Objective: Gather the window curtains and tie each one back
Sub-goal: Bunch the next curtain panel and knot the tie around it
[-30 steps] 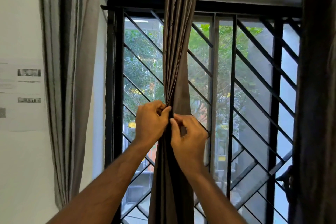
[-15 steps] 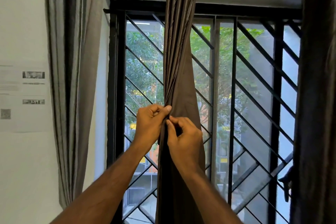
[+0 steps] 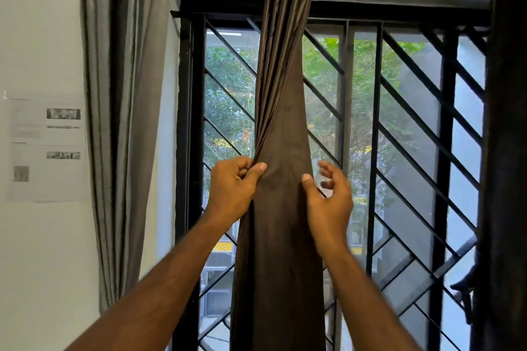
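Forearms come up from the bottom edge, both reaching to the brown curtain (image 3: 281,208) hanging mid-window. Left hand (image 3: 232,186) grips the pleated left edge of it, fingers curled in and thumb pressed onto the fabric. Right hand (image 3: 328,199) is loose: fingers spread and slightly blurred, thumb just at the curtain's right edge, not clamped on anything that I can see.

Curtain state: pleats bunch tight above the left hand, but below and to the right the cloth fans out flat and wide. No tie or band visible on it (may be hidden behind the fabric, can't tell), so I'd judge gathering is only partly done and the tie-back isn't started.

Risks from here:
- Only one hand is holding. If the left grip slackens, the pleats likely spill and the gather has to be redone.
- The right side is ungathered. Tying now would probably catch just part of the width and leave a loose flap.
- Fabric looks smooth and slippery, so folds could slide out of a pinch.

Behind: black window grille (image 3: 379,151) with diagonal bars, greenery outside. Grey curtain (image 3: 122,122) hangs at the left wall beside a taped paper notice (image 3: 47,148); dark curtain (image 3: 506,151) at the right edge. Neither shows a tie in view.
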A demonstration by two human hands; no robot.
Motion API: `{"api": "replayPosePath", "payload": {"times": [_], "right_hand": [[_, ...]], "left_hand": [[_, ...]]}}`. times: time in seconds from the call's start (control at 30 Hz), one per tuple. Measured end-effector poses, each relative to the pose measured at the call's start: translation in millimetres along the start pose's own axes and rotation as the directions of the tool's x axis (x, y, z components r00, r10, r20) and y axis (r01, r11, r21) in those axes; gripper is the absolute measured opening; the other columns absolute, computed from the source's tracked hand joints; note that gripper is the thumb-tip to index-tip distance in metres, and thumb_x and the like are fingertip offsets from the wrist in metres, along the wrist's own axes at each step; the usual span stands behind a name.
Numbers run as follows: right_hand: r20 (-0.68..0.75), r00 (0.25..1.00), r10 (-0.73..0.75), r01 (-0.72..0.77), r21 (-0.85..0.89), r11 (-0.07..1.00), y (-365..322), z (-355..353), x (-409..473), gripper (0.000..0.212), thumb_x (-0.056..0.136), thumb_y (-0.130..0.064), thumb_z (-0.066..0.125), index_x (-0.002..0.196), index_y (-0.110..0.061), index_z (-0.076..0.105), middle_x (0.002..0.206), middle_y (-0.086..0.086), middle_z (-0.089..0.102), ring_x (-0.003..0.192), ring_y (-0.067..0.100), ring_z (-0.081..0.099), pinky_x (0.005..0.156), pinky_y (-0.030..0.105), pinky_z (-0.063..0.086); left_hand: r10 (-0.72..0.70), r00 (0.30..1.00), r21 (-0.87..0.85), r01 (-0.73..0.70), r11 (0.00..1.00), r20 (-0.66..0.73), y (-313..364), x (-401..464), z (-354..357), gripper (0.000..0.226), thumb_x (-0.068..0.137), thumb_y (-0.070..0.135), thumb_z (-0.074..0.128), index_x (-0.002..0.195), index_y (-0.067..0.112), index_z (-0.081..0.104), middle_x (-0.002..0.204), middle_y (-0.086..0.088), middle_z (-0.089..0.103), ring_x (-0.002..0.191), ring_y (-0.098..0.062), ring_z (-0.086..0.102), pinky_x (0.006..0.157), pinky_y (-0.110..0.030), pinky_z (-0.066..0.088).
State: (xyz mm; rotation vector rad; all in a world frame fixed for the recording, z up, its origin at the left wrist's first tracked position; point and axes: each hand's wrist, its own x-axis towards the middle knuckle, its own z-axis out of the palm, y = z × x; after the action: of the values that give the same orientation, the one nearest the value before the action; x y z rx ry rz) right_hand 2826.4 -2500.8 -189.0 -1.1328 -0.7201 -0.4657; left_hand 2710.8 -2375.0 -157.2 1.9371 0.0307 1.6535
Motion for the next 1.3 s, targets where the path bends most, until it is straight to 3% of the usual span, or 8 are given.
{"api": "replayPosePath", "payload": {"times": [0.1,0.23,0.3,0.43,0.8,0.93,1.17,1.3], "right_hand": [[0.108,0.972,0.208,-0.216,0.063,0.974,8,2,15,0.035,0.091,-0.026,0.076,0.125,-0.025,0.066,0.108,-0.004,0.069,0.097,0.011,0.065,0.093,0.040,0.057],[0.000,0.987,0.163,-0.163,0.004,0.987,3,1,13,0.011,0.088,-0.011,0.078,0.092,-0.021,0.075,0.078,-0.001,0.073,0.074,0.013,0.069,0.082,0.045,0.061],[-0.072,0.997,-0.029,0.023,-0.084,0.996,-2,2,1,0.015,0.088,-0.009,0.076,0.086,-0.023,0.073,0.077,-0.003,0.070,0.071,0.013,0.066,0.074,0.046,0.059],[0.069,0.905,-0.420,0.425,-0.204,0.882,-11,19,-31,0.006,0.088,-0.011,0.069,0.086,-0.016,0.071,0.082,-0.002,0.063,0.077,0.024,0.063,0.069,0.050,0.052],[0.171,0.920,-0.352,0.367,-0.066,0.928,-9,33,-37,0.010,0.091,-0.013,0.068,0.096,-0.015,0.076,0.085,-0.006,0.066,0.080,0.009,0.065,0.073,0.030,0.054],[0.197,0.919,-0.341,0.355,-0.042,0.934,-14,36,-39,0.009,0.088,-0.005,0.073,0.091,-0.013,0.076,0.081,-0.005,0.065,0.076,0.003,0.062,0.070,0.012,0.045],[0.229,0.911,-0.342,0.360,-0.042,0.932,-15,38,-37,0.009,0.089,-0.008,0.071,0.093,-0.014,0.078,0.082,-0.005,0.066,0.077,0.006,0.064,0.070,0.022,0.052],[0.349,0.861,-0.371,0.405,-0.028,0.914,-11,35,-34,0.015,0.088,-0.008,0.062,0.089,-0.014,0.075,0.079,-0.005,0.057,0.077,0.013,0.057,0.067,0.030,0.048]], "left_hand": [[-0.001,1.000,0.018,0.001,1.000,-0.013,1,0,-4,0.048,0.092,0.010,0.072,0.054,0.001,0.044,0.048,0.001,0.034,0.047,-0.009,0.029,0.050,-0.027,0.030],[0.085,0.993,0.209,-0.066,0.976,-0.084,0,1,-2,0.042,0.088,0.025,0.072,0.057,0.002,0.054,0.048,-0.008,0.052,0.044,-0.022,0.046,0.050,-0.036,0.043],[0.144,0.987,0.339,-0.110,0.934,-0.077,3,0,3,0.036,0.085,0.031,0.067,0.058,0.008,0.057,0.051,-0.006,0.057,0.048,-0.029,0.054,0.051,-0.038,0.047],[0.163,0.984,0.452,-0.115,0.884,-0.068,6,-2,12,0.032,0.083,0.035,0.062,0.062,0.011,0.059,0.053,-0.006,0.059,0.053,-0.035,0.057,0.050,-0.042,0.048],[0.039,0.994,0.168,-0.022,0.986,-0.099,5,-2,16,0.048,0.088,0.020,0.069,0.048,0.013,0.043,0.042,0.003,0.038,0.043,-0.008,0.033,0.046,-0.027,0.030],[-0.086,0.984,-0.014,0.085,0.996,-0.157,2,-6,18,0.047,0.093,0.023,0.070,0.058,-0.005,0.055,0.054,-0.023,0.049,0.051,-0.014,0.039,0.050,-0.040,0.038],[-0.149,0.981,-0.170,0.126,0.977,-0.126,10,-14,22,0.052,0.102,0.024,0.058,0.054,0.012,0.043,0.052,0.000,0.038,0.051,-0.009,0.034,0.051,-0.028,0.032],[-0.088,0.993,-0.091,0.080,0.993,-0.085,9,-10,18,0.053,0.093,0.024,0.069,0.051,0.022,0.037,0.046,0.011,0.032,0.048,-0.008,0.029,0.047,-0.028,0.027]]}}
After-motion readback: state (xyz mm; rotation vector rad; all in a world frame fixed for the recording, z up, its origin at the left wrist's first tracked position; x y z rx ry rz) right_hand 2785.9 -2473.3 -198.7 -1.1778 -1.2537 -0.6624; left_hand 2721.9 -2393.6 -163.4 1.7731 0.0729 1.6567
